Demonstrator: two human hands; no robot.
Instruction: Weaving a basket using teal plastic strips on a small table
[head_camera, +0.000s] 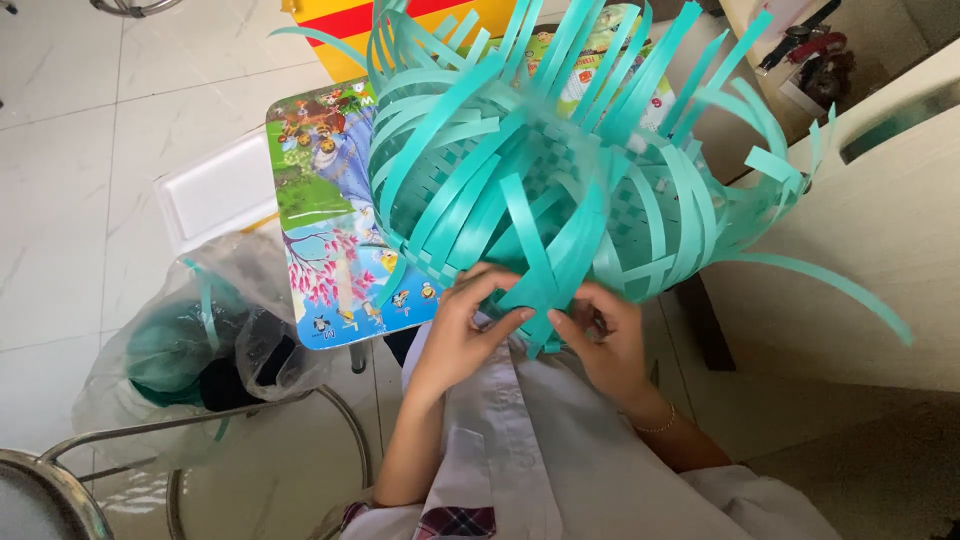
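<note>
A big half-woven teal basket (560, 170) of loose plastic strips rests tilted over the colourful little table (330, 220), and at its near edge the left hand (465, 325) and right hand (605, 340) each pinch a teal strip (540, 290).

Both hands — left (470, 325), right (600, 335) — pinching, fingers bent.

Bright, even daylight fills the overhead view. The pale tiled floor (60, 200) shows soft sheen but no harsh glare. Shadows are faint and diffuse, darkest at the lower right. The teal woven strips (560, 170) are slightly motion-blurred near the top. Wide-angle distortion bends lines toward the edges.
</note>
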